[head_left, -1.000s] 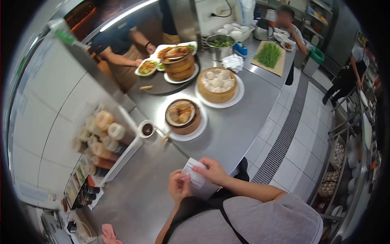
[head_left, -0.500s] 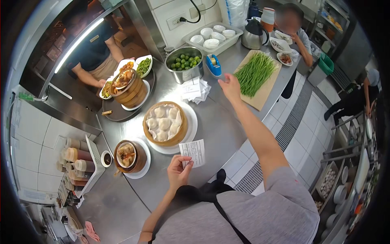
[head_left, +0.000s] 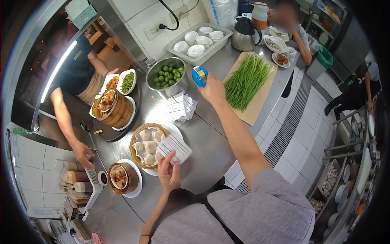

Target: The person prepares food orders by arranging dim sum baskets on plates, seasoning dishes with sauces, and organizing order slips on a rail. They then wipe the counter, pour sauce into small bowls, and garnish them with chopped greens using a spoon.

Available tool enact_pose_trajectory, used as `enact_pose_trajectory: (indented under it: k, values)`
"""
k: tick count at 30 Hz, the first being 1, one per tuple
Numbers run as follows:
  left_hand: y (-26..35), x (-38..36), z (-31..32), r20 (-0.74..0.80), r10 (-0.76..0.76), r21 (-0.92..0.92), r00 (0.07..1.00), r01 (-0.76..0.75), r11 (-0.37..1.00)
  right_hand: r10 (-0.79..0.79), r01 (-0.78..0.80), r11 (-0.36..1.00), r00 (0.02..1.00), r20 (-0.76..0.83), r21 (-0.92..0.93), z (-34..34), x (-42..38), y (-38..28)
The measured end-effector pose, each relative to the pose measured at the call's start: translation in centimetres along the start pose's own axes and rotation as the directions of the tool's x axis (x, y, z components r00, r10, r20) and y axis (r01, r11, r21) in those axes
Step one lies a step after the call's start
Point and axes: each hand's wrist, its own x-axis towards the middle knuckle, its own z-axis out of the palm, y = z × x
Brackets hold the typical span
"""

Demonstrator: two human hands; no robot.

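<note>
My left hand (head_left: 169,175) pinches a printed paper slip (head_left: 175,149) over the edge of a round bamboo steamer (head_left: 137,157) of dumplings, which sits on a white plate (head_left: 175,132). Out to the far right, my right hand (head_left: 213,90) has its fingers closed on a blue tape dispenser (head_left: 199,77), covering its near end. More paper slips (head_left: 181,107) lie in a loose pile between the dispenser and the dumplings. A smaller steamer (head_left: 129,179) of food stands on its own plate to the left.
A pot of limes (head_left: 177,83), a tray of white bowls (head_left: 178,57), a metal jug (head_left: 243,34) and green stalks (head_left: 248,83) on a board line the back. Across the counter, a person's hand (head_left: 83,153) reaches near a sauce dish (head_left: 103,178). Stacked steamers (head_left: 118,112) sit on a round tray.
My right hand has come onto the tape dispenser. My left hand's slip now overlaps the dumpling steamer. The person opposite has stretched an arm toward the sauce dish. The whole view has shifted.
</note>
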Motion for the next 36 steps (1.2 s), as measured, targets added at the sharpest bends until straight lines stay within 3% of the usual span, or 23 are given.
enact_pose_trajectory:
  k: [4, 6, 8, 10, 11, 13, 14, 15, 16, 17, 18, 20, 23, 27, 29, 30, 32, 36]
  values:
    - [0.6, 1.5, 1.9, 0.075, 0.114, -0.131, 0.991, -0.103, 0.986, -0.108, 0.115, 0.986, 0.993, -0.056, 0.122, -4.4, -12.1, 1.7]
    - [1.1, 3.5, 3.8, 0.163, 0.090, -0.085, 0.982, -0.077, 0.993, -0.012, 0.006, 0.991, 0.999, 0.050, 0.133, -3.7, -16.8, 2.7]
    - [-0.1, 6.3, 6.8, 0.216, 0.276, 0.092, 0.937, -0.301, 0.949, 0.083, -0.103, 0.986, 0.985, 0.148, 0.134, -2.0, -20.2, 4.0]
    - [-3.0, 8.9, 10.0, 0.239, 0.371, 0.261, 0.897, -0.428, 0.865, -0.019, 0.032, 0.984, 0.997, -0.074, 0.175, 0.3, -21.9, 5.1]
    - [-4.8, 9.6, 11.5, 0.237, 0.343, 0.313, 0.909, -0.406, 0.859, -0.018, 0.029, 0.985, 0.998, -0.065, 0.169, 0.1, -22.4, 5.0]
    - [-8.0, 10.2, 13.0, 0.231, 0.319, 0.360, 0.919, -0.385, 0.850, -0.059, 0.153, 0.954, 0.937, -0.344, 0.256, -0.5, -22.2, 4.6]
    - [-9.1, 10.2, 13.5, 0.216, 0.264, 0.370, 0.940, -0.329, 0.869, -0.060, 0.154, 0.955, 0.937, -0.345, 0.253, -1.0, -21.9, 5.2]
    - [-9.6, 10.1, 13.8, 0.202, 0.206, 0.378, 0.957, -0.270, 0.886, 0.119, -0.061, 0.869, 0.989, -0.089, 0.490, -1.7, -21.6, 6.2]
    - [-10.1, 10.0, 14.0, 0.208, 0.203, 0.374, 0.957, -0.270, 0.887, 0.235, -0.311, 0.703, 0.950, 0.203, 0.639, -2.1, -21.5, 6.9]
    - [-10.3, 10.1, 13.9, 0.193, 0.176, 0.316, 0.965, -0.231, 0.920, 0.334, -0.513, 0.556, 0.858, 0.389, 0.654, -4.0, -21.3, 5.0]
    - [-10.3, 10.3, 13.9, 0.176, 0.149, 0.254, 0.973, -0.191, 0.948, 0.338, -0.510, 0.557, 0.860, 0.381, 0.656, -3.9, -20.7, 5.4]
    - [-10.4, 10.1, 14.0, 0.155, 0.145, 0.303, 0.977, -0.186, 0.935, 0.282, -0.615, 0.443, 0.786, 0.550, 0.652, -3.6, -19.8, 5.7]
    - [-10.7, 10.3, 14.0, 0.072, 0.150, 0.363, 0.986, -0.166, 0.917, 0.278, -0.498, 0.524, 0.867, 0.413, 0.691, -4.2, -20.2, 4.4]
    - [-11.1, 9.9, 14.2, 0.014, 0.125, 0.472, 0.992, -0.116, 0.874, 0.326, -0.479, 0.607, 0.878, 0.351, 0.634, -5.6, -22.5, 3.9]
    - [-10.7, 10.0, 14.3, -0.001, 0.126, 0.500, 0.992, -0.109, 0.859, 0.358, -0.630, 0.482, 0.776, 0.519, 0.609, -5.2, -22.9, 5.6]
    - [-10.4, 10.0, 14.3, -0.010, 0.101, 0.509, 0.995, -0.082, 0.857, 0.352, -0.627, 0.485, 0.778, 0.520, 0.610, -4.8, -23.1, 5.8]
    - [-10.1, 9.7, 14.3, -0.027, 0.078, 0.520, 0.997, -0.053, 0.852, 0.402, -0.708, 0.306, 0.702, 0.588, 0.637, -4.1, -23.6, 5.7]
    - [-9.7, 9.5, 14.5, -0.065, 0.093, 0.509, 0.994, -0.047, 0.860, 0.398, -0.685, 0.241, 0.716, 0.574, 0.687, -1.3, -24.2, 6.1]
